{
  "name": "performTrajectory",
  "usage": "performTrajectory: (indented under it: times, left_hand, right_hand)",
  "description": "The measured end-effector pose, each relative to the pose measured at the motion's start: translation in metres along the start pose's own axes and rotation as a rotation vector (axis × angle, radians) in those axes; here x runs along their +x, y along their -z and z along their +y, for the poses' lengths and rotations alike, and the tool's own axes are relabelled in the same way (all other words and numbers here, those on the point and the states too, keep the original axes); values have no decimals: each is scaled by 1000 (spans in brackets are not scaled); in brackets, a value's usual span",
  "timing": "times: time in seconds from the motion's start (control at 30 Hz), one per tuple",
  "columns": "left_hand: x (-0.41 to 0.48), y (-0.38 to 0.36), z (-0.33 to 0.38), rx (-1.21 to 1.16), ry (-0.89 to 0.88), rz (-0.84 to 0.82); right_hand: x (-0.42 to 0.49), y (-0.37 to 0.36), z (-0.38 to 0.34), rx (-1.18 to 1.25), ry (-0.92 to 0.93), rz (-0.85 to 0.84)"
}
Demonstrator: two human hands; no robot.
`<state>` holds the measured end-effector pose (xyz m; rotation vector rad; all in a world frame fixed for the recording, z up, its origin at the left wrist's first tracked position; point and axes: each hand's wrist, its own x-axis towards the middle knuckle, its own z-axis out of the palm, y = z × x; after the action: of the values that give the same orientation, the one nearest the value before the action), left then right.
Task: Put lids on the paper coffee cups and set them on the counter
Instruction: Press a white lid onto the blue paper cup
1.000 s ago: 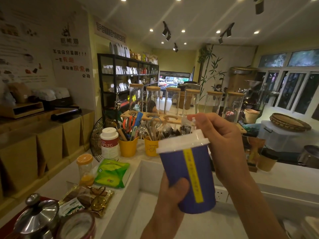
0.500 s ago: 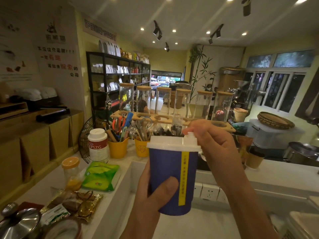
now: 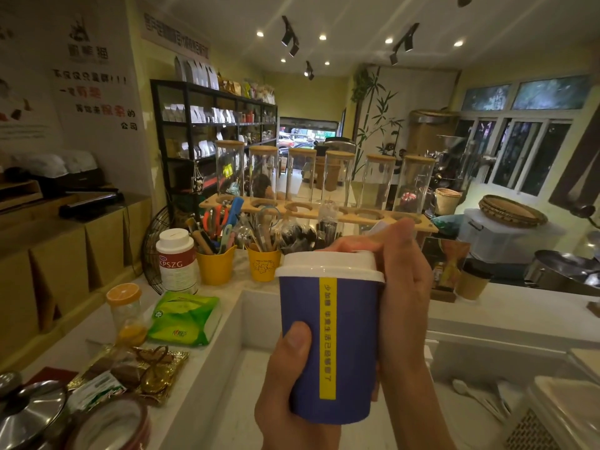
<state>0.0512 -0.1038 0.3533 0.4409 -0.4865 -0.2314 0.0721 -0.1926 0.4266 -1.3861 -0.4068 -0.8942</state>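
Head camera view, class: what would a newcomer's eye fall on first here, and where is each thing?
First, the blue paper cup with a yellow stripe, held up at centre by the left hand, while the right hand presses on its white lid. Behind it, a row of tall glass jars with wooden lids stands in a wooden rack. At left, two yellow utensil pots stand on the counter.
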Motion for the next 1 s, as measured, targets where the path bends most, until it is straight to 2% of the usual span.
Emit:
performTrajectory:
  times: [0.07,0.1,0.17,0.2,0.27,0.33,0.47,0.53,0.6,0.7,0.83,1.0]
  left_hand:
    - [8,2,14,3,-106,-44]
    - [10,6,16,-24,-180,-9]
    - [6,12,15,-64,-225,-33]
    - [7,16,15,40,-234,-8]
    - [7,20,8,227,-138,-63]
    - [13,34,16,368,-85,-69]
    - [14,84,34,868,-102,2]
    - [1,124,25,1075,-35,29]
    - [-21,164,10,1194,67,83]
    - [-65,217,-16,1266,213,199]
    - [-134,282,-46,1151,430,392]
    - [-181,317,-67,1143,597,456]
  right_hand:
    - [-2,1,-3,36,30,-11]
    - [-3,2,-3,64,44,-9]
    - [-5,3,-3,125,69,-13]
    - [-7,2,-1,135,77,-17]
    - [-8,2,7,140,53,-54]
    - [-10,8,19,114,-67,-161]
    - [-22,37,57,-205,-301,-475]
    - [-51,45,85,-372,-452,-594]
    - [-97,44,120,-439,-609,-586]
    - [-179,37,169,-491,-676,-545]
    - [-260,36,210,-259,-1097,-327]
    - [-298,41,226,-350,-1143,-382]
